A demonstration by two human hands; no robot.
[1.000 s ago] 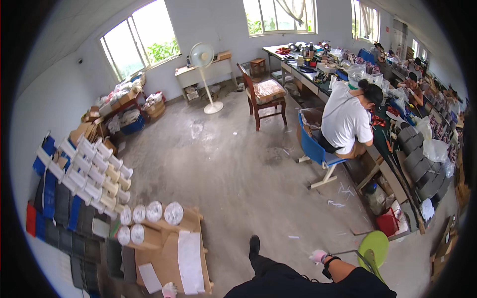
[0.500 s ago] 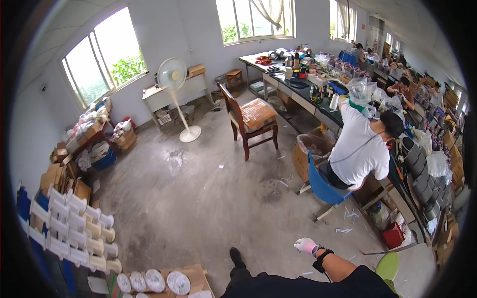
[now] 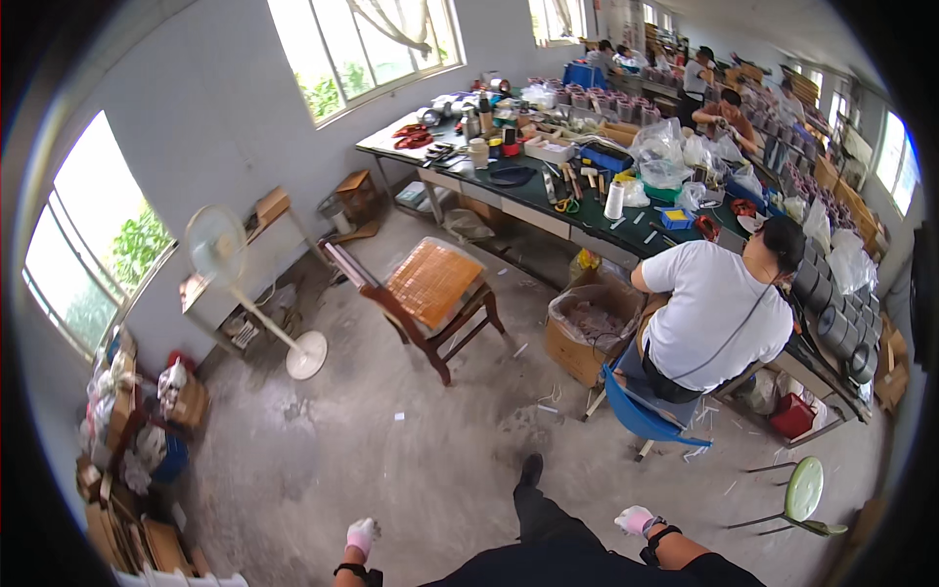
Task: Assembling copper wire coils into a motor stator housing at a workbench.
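Observation:
My left hand, in a white and pink glove with a dark strap on the wrist, hangs low over the bare floor. Its fingers look curled in, with nothing seen in them. My right hand, gloved alike and strapped at the wrist, is held out in front of my dark clothing. Its fingers are also bent inward around nothing visible. Neither hand touches anything. One of my feet, in a dark shoe, is stretched forward on the concrete. Nearest to my right hand is a green stool, off to the right.
A person in a white shirt sits on a blue chair at a long cluttered workbench. Ahead stands a wooden chair; a carton sits by the bench. A standing fan and piled boxes are leftward.
My view has swung right and moved forward, so the bench and wooden chair look closer. My left hand has come into view. The white spools at lower left have mostly left the picture.

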